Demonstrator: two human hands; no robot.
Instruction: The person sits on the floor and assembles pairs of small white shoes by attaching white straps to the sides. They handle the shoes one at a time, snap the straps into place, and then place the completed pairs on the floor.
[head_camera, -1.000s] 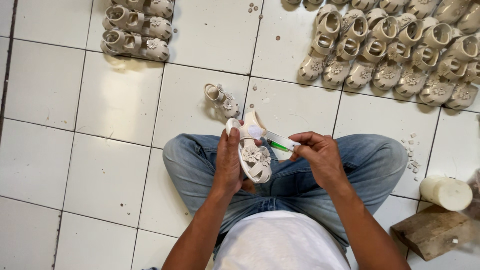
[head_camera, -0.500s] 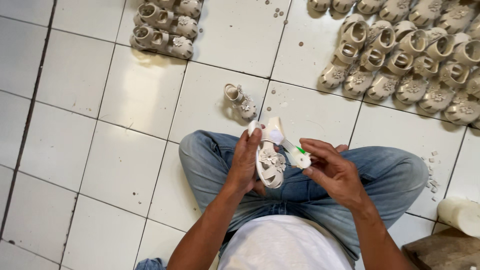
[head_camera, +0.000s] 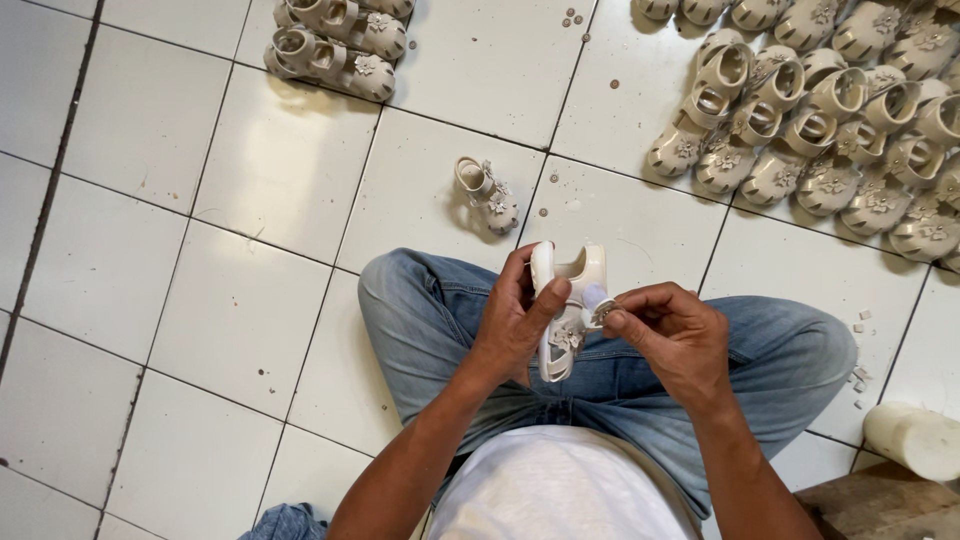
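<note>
Hands Hold a Little Sandal

Both hands work over the lap. The left hand (head_camera: 515, 325) is closed around a small cream plastic sandal (head_camera: 565, 310) with a flower on it. The right hand (head_camera: 672, 335) pinches a tiny round piece (head_camera: 600, 305) against the sandal's strap. One more small cream sandal (head_camera: 487, 194) lies on the white tile floor (head_camera: 250, 230), just past the knees. Many matching sandals (head_camera: 810, 130) sit in rows farther off.
</note>
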